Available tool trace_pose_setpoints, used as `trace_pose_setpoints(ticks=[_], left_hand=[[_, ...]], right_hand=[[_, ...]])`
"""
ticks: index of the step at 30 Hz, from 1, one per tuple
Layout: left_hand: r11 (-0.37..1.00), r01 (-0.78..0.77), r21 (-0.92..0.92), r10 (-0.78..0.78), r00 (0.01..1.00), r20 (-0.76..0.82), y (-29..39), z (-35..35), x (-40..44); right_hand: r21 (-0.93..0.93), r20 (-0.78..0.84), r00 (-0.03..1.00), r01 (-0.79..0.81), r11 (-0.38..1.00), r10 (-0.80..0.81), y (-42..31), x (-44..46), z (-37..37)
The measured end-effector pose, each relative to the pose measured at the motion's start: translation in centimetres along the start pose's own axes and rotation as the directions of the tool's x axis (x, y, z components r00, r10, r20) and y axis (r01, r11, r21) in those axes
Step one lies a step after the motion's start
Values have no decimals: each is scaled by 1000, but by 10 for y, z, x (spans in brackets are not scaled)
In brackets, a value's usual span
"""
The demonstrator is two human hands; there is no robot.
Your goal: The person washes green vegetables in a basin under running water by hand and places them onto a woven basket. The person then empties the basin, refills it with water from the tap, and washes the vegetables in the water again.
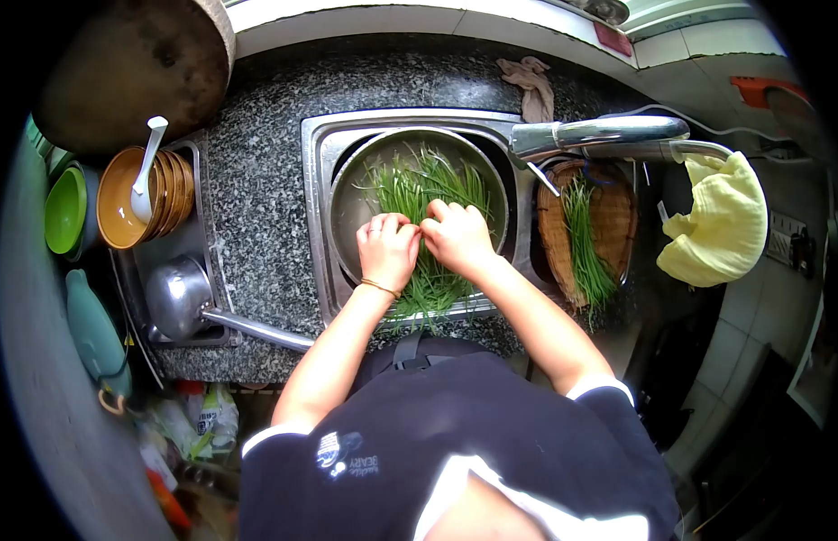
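A round metal basin (354, 203) sits in the left bowl of the sink (315, 216). Green chives (423, 185) lie loose in it, spilling over its near rim. My left hand (387, 252), with a ring and a yellow bracelet, is closed over the chives. Right beside it, my right hand (459, 236) is also closed, the fingertips of both hands nearly meeting. Both seem to pinch chive stalks, though the fingers hide most of what lies between them. To the right, a woven basket (613, 212) holds a neat bundle of chives (583, 239).
A chrome faucet (608, 135) reaches over the right bowl, near a hanging yellow cloth (721, 221). On the left are stacked brown bowls (121, 216) with a white spoon (144, 185), a metal ladle (180, 298) and a green bowl (65, 212). A rag (530, 86) lies behind.
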State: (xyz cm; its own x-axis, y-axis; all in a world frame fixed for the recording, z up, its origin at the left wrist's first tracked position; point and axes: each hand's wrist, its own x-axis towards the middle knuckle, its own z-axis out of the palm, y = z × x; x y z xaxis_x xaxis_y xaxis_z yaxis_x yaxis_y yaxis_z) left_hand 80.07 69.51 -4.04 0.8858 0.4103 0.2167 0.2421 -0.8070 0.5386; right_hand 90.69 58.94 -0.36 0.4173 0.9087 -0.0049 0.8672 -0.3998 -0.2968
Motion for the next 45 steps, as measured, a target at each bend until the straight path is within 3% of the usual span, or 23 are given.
trace_pose_setpoints(ticks=[3,7,9,10,11,13,14,15,18,19,21,24,25,27,30,32,36,37,39,41,42,43,45], left_hand=[[999,-40,5,40,998,50,4,3,0],[991,-125,-56,127,991,37,3,6,1],[987,-147,-62,151,987,50,4,6,0],[985,-148,-84,153,987,50,5,6,-1],[983,-148,-105,154,987,50,6,6,-1],[984,-148,-103,153,987,44,7,6,-1],[984,-147,-100,151,988,38,8,6,-1],[984,-147,-101,151,988,37,9,8,-3],[984,-99,-151,110,991,69,13,10,-9],[978,-54,-200,71,995,77,18,10,-10],[968,-11,-252,34,996,86,19,11,-9],[921,159,-354,-173,985,-8,7,9,-6],[899,261,-353,-247,965,84,-3,7,-5],[555,636,-536,-550,764,337,-20,15,-3],[607,603,-518,-591,778,214,-47,33,-2],[681,618,-392,-614,774,154,-55,36,-3],[637,679,-364,-702,707,89,-54,55,0],[610,709,-355,-704,690,168,-55,64,1],[592,726,-350,-689,681,249,-37,73,5],[551,710,-439,-592,703,394,-34,76,5],[436,689,-579,-517,719,465,-33,72,10],[444,684,-579,-520,723,455,-35,67,14],[208,766,-608,-480,622,619,-38,53,17]], right_hand=[[-102,58,998,-33,994,39,-4,-3,-2],[20,90,989,-122,992,120,0,-8,0],[371,350,825,-557,743,443,-1,-9,-3],[452,440,756,-652,609,484,1,-10,-1],[452,439,756,-652,608,485,6,-14,14],[701,500,714,-666,255,491,13,-22,43],[749,473,696,-640,169,539,9,-26,48],[750,473,697,-640,169,540,5,-26,39],[366,348,714,-700,614,607,-5,-26,3],[364,346,712,-702,612,611,3,-31,4],[219,27,793,-598,771,608,28,-47,7],[30,-80,954,-289,957,290,66,-82,-13],[-48,-37,982,-188,981,186,74,-94,-22],[-127,57,996,-55,990,62,83,-116,-35],[-224,143,979,-111,968,145,78,-132,-44],[-313,372,870,-209,926,322,81,-139,-36],[-139,143,981,-109,984,129,60,-94,-25],[-113,126,989,-67,991,81,57,-80,-12],[-46,85,984,-152,987,156,45,-54,21],[72,42,905,-425,902,423,29,-27,40],[120,123,788,-616,779,604,25,-14,49],[128,117,793,-609,783,598,26,-5,53],[670,382,587,-708,223,714,29,8,61]])
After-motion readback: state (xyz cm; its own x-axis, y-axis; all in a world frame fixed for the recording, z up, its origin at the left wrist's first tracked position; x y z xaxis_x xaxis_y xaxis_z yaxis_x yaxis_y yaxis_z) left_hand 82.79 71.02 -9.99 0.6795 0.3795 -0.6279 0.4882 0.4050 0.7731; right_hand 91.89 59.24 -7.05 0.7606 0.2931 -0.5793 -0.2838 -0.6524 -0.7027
